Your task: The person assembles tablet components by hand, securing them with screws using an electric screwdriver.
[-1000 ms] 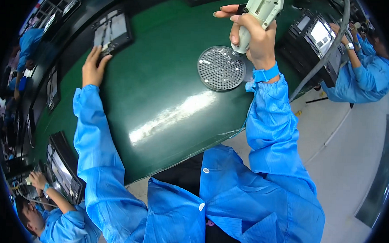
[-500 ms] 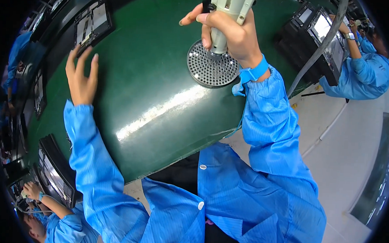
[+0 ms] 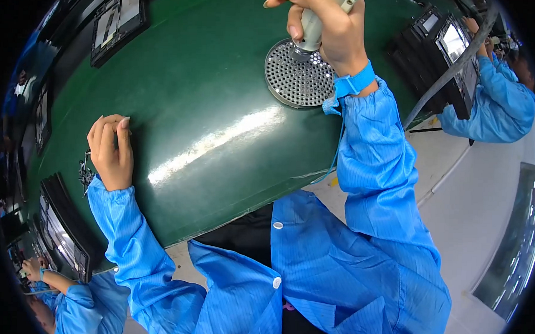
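Note:
My right hand (image 3: 337, 31) is wrapped round the pale grey handle of an electric screwdriver (image 3: 313, 28), whose upper part runs out of the picture. The tool's lower end meets a round metal screw tray (image 3: 300, 80), full of small holes, some holding shiny bits. A blue strap with a thin cord circles the right wrist. My left hand (image 3: 111, 150) hovers over the left part of the green table (image 3: 223, 95), its fingers curled in toward the thumb. Whatever it may hold is hidden. Beside its wrist lies a cluster of small dark parts (image 3: 86, 173).
A black-framed panel (image 3: 118, 25) lies at the far left. More framed panels (image 3: 65, 227) stand at the near left, and a stack of them (image 3: 457, 62) at the right. A grey cable (image 3: 450, 73) crosses there. Co-workers in blue (image 3: 493, 107) sit at both sides.
My left hand has drawn back from the far-left panel toward me, its spread fingers now curled. My right hand, with the screwdriver, and the tray sit slightly higher and farther right in the picture.

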`<state>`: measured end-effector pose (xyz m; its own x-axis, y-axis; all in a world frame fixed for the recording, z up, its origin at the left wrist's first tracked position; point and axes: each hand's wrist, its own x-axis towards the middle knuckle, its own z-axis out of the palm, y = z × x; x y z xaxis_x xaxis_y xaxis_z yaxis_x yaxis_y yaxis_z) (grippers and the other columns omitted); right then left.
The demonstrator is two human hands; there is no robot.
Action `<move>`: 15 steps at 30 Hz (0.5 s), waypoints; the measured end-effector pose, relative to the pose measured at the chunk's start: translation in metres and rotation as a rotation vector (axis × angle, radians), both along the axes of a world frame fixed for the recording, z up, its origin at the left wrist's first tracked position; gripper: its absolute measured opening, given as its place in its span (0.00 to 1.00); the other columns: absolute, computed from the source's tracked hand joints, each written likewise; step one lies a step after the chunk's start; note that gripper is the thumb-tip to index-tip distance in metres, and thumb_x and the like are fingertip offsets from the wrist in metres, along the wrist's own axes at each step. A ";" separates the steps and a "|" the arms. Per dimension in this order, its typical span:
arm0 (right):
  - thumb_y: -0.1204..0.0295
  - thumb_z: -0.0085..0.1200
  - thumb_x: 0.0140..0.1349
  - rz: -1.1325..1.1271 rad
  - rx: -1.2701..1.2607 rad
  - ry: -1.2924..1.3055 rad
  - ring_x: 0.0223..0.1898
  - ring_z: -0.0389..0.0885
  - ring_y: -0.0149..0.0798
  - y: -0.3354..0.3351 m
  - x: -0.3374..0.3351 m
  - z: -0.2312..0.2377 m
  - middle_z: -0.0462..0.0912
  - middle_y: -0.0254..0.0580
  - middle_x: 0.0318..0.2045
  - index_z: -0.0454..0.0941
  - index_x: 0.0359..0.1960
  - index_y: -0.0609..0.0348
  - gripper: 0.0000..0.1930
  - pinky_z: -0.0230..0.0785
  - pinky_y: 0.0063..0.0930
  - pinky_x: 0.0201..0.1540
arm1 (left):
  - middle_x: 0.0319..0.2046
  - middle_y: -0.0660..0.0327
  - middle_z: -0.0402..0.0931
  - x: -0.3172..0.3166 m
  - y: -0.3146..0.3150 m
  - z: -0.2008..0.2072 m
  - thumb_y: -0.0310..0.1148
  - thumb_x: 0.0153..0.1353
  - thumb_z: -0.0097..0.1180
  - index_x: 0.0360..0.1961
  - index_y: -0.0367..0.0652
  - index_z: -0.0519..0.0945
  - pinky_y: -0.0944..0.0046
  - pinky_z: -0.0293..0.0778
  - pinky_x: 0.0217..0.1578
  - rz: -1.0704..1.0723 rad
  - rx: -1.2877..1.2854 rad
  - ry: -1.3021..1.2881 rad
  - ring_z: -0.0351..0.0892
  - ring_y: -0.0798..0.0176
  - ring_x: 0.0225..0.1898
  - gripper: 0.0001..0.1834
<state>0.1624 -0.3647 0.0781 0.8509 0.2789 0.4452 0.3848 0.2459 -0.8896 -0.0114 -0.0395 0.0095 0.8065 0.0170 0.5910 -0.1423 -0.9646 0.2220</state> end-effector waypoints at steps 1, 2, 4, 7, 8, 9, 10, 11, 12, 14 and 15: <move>0.74 0.54 0.61 -0.001 -0.026 -0.004 0.13 0.73 0.29 -0.001 0.000 0.000 0.80 0.40 0.18 0.82 0.28 0.71 0.10 0.63 0.23 0.16 | 0.36 0.57 0.81 0.000 0.000 0.000 0.24 0.67 0.57 0.36 0.37 0.80 0.58 0.72 0.47 0.000 0.001 0.000 0.79 0.54 0.42 0.02; 0.74 0.54 0.61 -0.001 -0.029 -0.004 0.13 0.73 0.29 0.000 0.000 -0.001 0.80 0.40 0.18 0.82 0.28 0.71 0.10 0.63 0.23 0.16 | 0.36 0.57 0.82 0.000 0.001 0.000 0.24 0.67 0.57 0.37 0.37 0.80 0.59 0.73 0.47 0.000 0.002 0.000 0.80 0.55 0.41 0.02; 0.74 0.54 0.61 -0.007 -0.021 -0.009 0.13 0.73 0.29 0.001 0.001 -0.003 0.80 0.40 0.18 0.82 0.28 0.71 0.10 0.63 0.23 0.16 | 0.37 0.56 0.82 0.002 -0.005 -0.003 0.23 0.67 0.56 0.40 0.37 0.80 0.60 0.74 0.47 0.037 -0.115 -0.011 0.81 0.57 0.40 0.03; 0.74 0.53 0.61 0.018 -0.046 -0.012 0.13 0.73 0.30 -0.001 0.001 -0.002 0.80 0.40 0.18 0.82 0.28 0.71 0.10 0.63 0.23 0.16 | 0.40 0.55 0.82 0.004 -0.007 -0.004 0.24 0.69 0.55 0.48 0.36 0.79 0.62 0.75 0.48 0.073 -0.222 0.002 0.82 0.60 0.42 0.08; 0.74 0.53 0.61 0.019 -0.051 -0.010 0.13 0.73 0.30 -0.001 0.001 -0.003 0.80 0.40 0.18 0.82 0.28 0.71 0.10 0.63 0.23 0.16 | 0.42 0.54 0.82 0.005 -0.007 -0.003 0.26 0.70 0.54 0.52 0.36 0.78 0.63 0.76 0.49 0.072 -0.211 0.025 0.82 0.62 0.45 0.11; 0.74 0.53 0.61 0.020 -0.055 -0.011 0.13 0.73 0.30 -0.001 0.002 -0.003 0.80 0.40 0.18 0.82 0.28 0.71 0.10 0.64 0.24 0.16 | 0.42 0.54 0.82 0.006 -0.011 -0.001 0.23 0.67 0.57 0.51 0.38 0.79 0.62 0.76 0.47 0.066 -0.194 0.005 0.83 0.60 0.42 0.12; 0.74 0.53 0.61 0.019 -0.060 -0.013 0.13 0.73 0.30 -0.001 0.002 -0.004 0.80 0.41 0.18 0.82 0.29 0.71 0.10 0.64 0.24 0.16 | 0.42 0.54 0.82 0.006 -0.011 0.000 0.23 0.67 0.57 0.51 0.38 0.79 0.62 0.76 0.47 0.065 -0.199 0.007 0.83 0.60 0.42 0.12; 0.74 0.53 0.61 0.018 -0.065 -0.012 0.13 0.73 0.30 0.000 0.002 -0.006 0.80 0.41 0.18 0.82 0.29 0.71 0.10 0.64 0.24 0.16 | 0.43 0.54 0.82 0.006 -0.011 0.001 0.24 0.68 0.56 0.53 0.37 0.78 0.62 0.76 0.48 0.056 -0.179 0.029 0.82 0.61 0.43 0.13; 0.74 0.53 0.61 0.008 -0.012 -0.007 0.13 0.73 0.30 0.002 0.003 -0.007 0.80 0.41 0.19 0.82 0.29 0.71 0.10 0.64 0.24 0.16 | 0.44 0.53 0.82 0.006 -0.011 0.002 0.25 0.69 0.55 0.54 0.36 0.78 0.63 0.76 0.49 0.047 -0.158 0.051 0.82 0.62 0.44 0.14; 0.74 0.52 0.60 0.003 0.040 0.003 0.13 0.73 0.30 0.003 0.003 -0.010 0.81 0.42 0.19 0.82 0.30 0.72 0.10 0.64 0.24 0.16 | 0.45 0.53 0.82 0.004 -0.011 0.002 0.25 0.69 0.56 0.55 0.36 0.78 0.63 0.76 0.49 0.050 -0.161 0.060 0.82 0.62 0.44 0.14; 0.74 0.52 0.60 0.000 0.007 0.013 0.13 0.73 0.30 0.002 0.003 -0.009 0.81 0.43 0.20 0.81 0.30 0.72 0.10 0.65 0.23 0.16 | 0.46 0.53 0.81 0.003 -0.011 0.003 0.25 0.69 0.56 0.55 0.37 0.78 0.63 0.76 0.49 0.050 -0.159 0.064 0.81 0.62 0.45 0.14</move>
